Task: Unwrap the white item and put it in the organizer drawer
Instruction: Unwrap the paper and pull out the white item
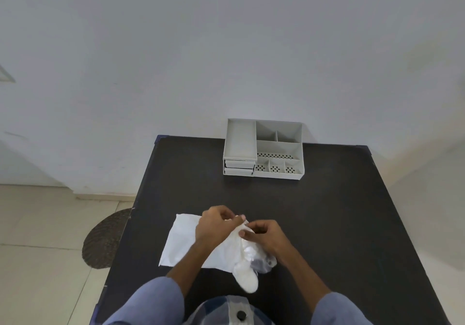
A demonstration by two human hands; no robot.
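A white item (245,275) hangs inside a clear plastic wrapper (261,262) above the near part of the black table (327,211). My left hand (216,224) pinches the wrapper's top edge. My right hand (264,236) grips the same top edge from the right, fingers closed on the plastic. The grey organizer (264,148) stands at the table's far edge against the wall, with two shut drawers (239,167) stacked at its front left and open compartments on its right.
A flat white packet (181,241) lies on the table under my left forearm. A dark woven round mat (105,239) lies on the tiled floor left of the table. A pale wall rises behind the organizer.
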